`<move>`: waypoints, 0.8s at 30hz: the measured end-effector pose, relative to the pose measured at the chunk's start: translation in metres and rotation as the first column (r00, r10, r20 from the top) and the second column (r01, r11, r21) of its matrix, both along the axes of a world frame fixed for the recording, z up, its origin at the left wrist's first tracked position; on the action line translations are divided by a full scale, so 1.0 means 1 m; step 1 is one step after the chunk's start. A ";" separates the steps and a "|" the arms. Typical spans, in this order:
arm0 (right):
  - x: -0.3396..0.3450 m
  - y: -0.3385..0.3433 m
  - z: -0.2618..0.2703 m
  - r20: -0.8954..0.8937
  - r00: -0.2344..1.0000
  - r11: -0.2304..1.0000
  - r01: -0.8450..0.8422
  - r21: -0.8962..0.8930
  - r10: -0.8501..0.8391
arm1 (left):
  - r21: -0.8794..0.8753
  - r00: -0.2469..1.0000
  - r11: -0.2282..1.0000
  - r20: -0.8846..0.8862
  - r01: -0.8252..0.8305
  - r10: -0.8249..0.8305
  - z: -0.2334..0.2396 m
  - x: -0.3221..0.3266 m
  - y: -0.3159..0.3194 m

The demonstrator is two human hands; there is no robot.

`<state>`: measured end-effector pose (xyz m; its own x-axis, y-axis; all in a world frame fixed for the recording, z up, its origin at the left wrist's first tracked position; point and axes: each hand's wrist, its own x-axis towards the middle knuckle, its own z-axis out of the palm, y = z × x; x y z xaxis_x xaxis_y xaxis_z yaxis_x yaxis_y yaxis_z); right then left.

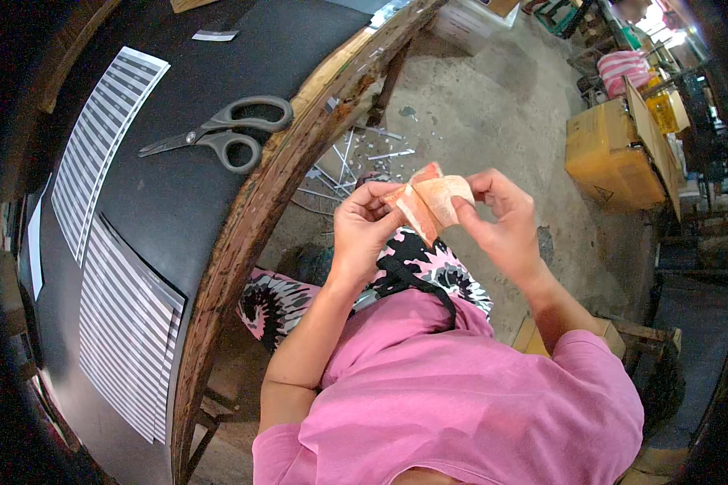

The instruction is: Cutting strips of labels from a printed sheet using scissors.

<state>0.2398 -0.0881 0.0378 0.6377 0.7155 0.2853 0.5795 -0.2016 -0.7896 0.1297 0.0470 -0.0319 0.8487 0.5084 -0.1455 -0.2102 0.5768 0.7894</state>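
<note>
Above my lap, my left hand (367, 227) and my right hand (497, 218) pinch opposite sides of a small orange and whitish piece of thin, folded material (437, 203); whether it is cloth or paper I cannot tell. To the left, on the black tabletop (182, 200), grey-handled scissors (215, 133) lie with their blades nearly closed and the handles by the wooden edge. Beyond them is a striped printed sheet (106, 145). Several overlapping striped sheets (127, 333) lie nearer to me, and a small paper strip (215, 36) is at the far side.
The table's worn wooden edge (236, 242) runs along my left. Paper scraps (343, 160) litter the concrete floor under it. A cardboard box (613, 157) stands on the right, near a pink-and-white striped bundle (622, 71). A whitish container (470, 24) is at the top.
</note>
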 end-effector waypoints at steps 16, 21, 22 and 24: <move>0.011 -0.003 -0.005 -0.566 0.815 0.993 0.109 -0.055 -0.121 | 0.039 0.996 0.999 -0.075 -0.037 0.040 -0.007 0.007 0.000; 0.013 -0.003 -0.010 -0.586 0.796 0.987 0.150 -0.052 -0.151 | 0.008 0.998 1.000 -0.057 -0.030 0.030 -0.017 0.007 0.005; 0.013 -0.002 -0.011 -0.588 0.794 0.986 0.161 -0.039 -0.153 | 0.002 0.998 0.999 -0.049 -0.032 0.032 -0.018 0.007 0.006; 0.014 -0.002 -0.012 -0.593 0.791 0.985 0.169 -0.026 -0.151 | -0.004 0.998 0.999 -0.060 -0.037 0.036 -0.017 0.009 0.007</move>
